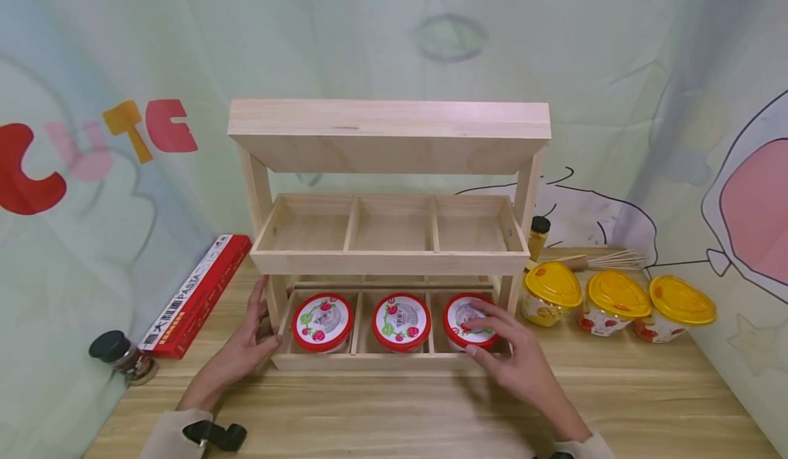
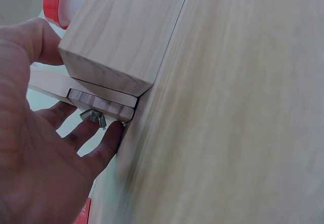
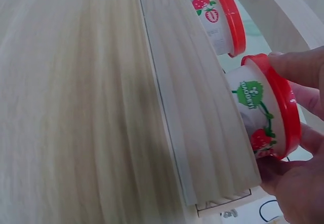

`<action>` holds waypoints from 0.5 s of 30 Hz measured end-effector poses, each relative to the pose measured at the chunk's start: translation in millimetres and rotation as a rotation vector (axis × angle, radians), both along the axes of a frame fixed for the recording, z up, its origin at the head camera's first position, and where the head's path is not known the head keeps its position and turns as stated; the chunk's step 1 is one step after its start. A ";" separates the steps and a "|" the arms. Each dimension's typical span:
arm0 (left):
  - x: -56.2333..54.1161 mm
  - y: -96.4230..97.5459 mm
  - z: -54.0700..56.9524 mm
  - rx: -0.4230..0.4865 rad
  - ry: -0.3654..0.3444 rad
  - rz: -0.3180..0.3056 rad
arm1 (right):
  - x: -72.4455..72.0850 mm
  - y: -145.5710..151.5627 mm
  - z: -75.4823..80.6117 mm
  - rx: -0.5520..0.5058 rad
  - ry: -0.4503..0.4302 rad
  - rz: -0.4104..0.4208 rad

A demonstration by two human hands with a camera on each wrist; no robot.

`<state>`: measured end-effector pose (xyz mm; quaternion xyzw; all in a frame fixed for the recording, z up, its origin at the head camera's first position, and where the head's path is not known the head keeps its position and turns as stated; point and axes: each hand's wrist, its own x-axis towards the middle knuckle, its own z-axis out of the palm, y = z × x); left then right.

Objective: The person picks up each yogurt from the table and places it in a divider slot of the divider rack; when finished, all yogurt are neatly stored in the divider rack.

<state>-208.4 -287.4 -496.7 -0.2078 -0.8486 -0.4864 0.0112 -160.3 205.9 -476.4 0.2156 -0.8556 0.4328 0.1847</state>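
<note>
A two-tier wooden rack point(image 1: 388, 118) stands in the middle of the table. Three white cups with red lids sit in its lower tray point(image 1: 394, 362), one per compartment: left point(image 1: 323, 322), middle point(image 1: 401, 322) and right point(image 1: 458, 319). My left hand point(image 1: 243, 346) grips that tray's left end, thumb at the front corner and fingers behind the side, close to a wing nut point(image 2: 93, 116) in the left wrist view. With my right hand point(image 1: 517, 356) I hold the right cup by its red lid; in the right wrist view, fingers lie on opposite sides of its rim point(image 3: 291, 117).
Right of the rack stand three tubs with yellow lids point(image 1: 553, 284), a whisk point(image 1: 615, 260) and a dark-capped yellow bottle point(image 1: 537, 238) behind them. To the left lie a red pasta box point(image 1: 197, 295) and a black-capped spice jar point(image 1: 132, 362). The upper tray point(image 1: 388, 263) overhangs the cups' back.
</note>
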 end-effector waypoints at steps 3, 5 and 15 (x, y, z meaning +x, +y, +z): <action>0.8 0.1 0.6 0.002 -0.002 0.004 | 3.1 2.9 2.3 0.014 -0.018 -0.021; 0.5 0.3 1.9 0.000 -0.002 0.003 | 5.2 5.1 4.0 0.028 -0.022 -0.035; 0.7 -0.3 0.7 0.009 0.020 -0.011 | 18.1 19.5 11.9 0.053 -0.080 -0.099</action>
